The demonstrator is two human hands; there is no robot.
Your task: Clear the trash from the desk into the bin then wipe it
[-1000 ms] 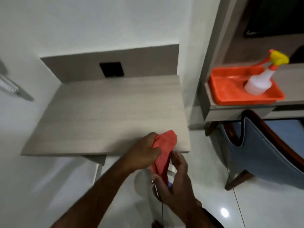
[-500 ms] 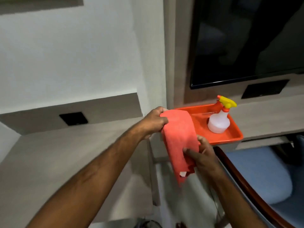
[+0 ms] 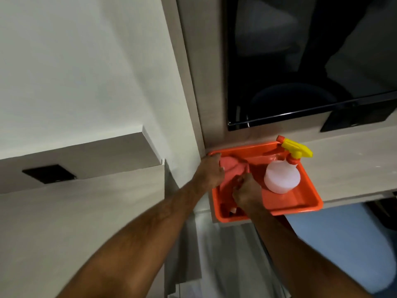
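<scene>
A red cloth lies folded in the left half of an orange tray on the right-hand counter. My left hand grips the cloth's far left end at the tray's corner. My right hand presses on the cloth's near part, fingers closed on it. A white spray bottle with a yellow and orange trigger stands in the tray's right half. The wooden desk spreads at lower left, bare where it shows. The bin is out of sight.
A dark TV screen hangs above the counter. A blue chair seat sits at lower right under the counter. A black wall socket sits behind the desk. A narrow gap of floor separates desk and counter.
Both hands carried the red cloth from the desk's front edge up and rightwards, and it now rests inside the orange tray. My view swung right toward the counter.
</scene>
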